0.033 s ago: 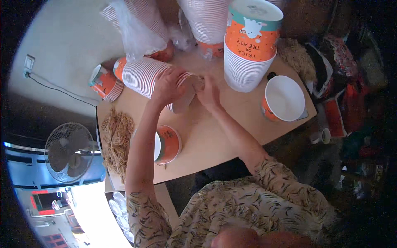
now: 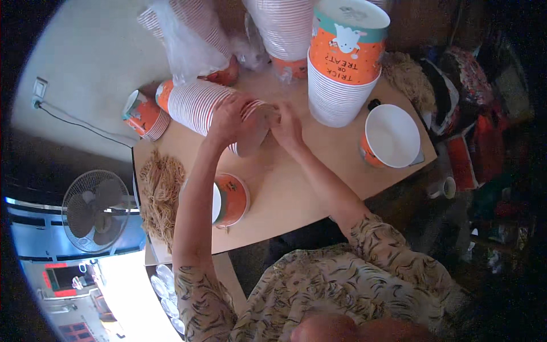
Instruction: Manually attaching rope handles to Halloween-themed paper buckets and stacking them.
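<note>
A long nested stack of paper buckets lies on its side on the table, white rims in a row. My left hand is closed over the stack's near end, around the last bucket, orange with a pale end. At that bucket's far right edge, my right hand has its fingers bent together; what they pinch is too small to make out. Left of my left forearm lies a bundle of tan twisted cord. An orange and green bucket lies beside that forearm, partly hidden by it.
A tall stack of upside-down buckets stands at the back, near an upright white-lined bucket. Plastic-wrapped stacks line the wall. A short bucket stack leans at the left edge. More cord lies at the right; a fan stands left.
My right hand's fingers have shifted very slightly at the bucket's edge. The rest looks the same.
</note>
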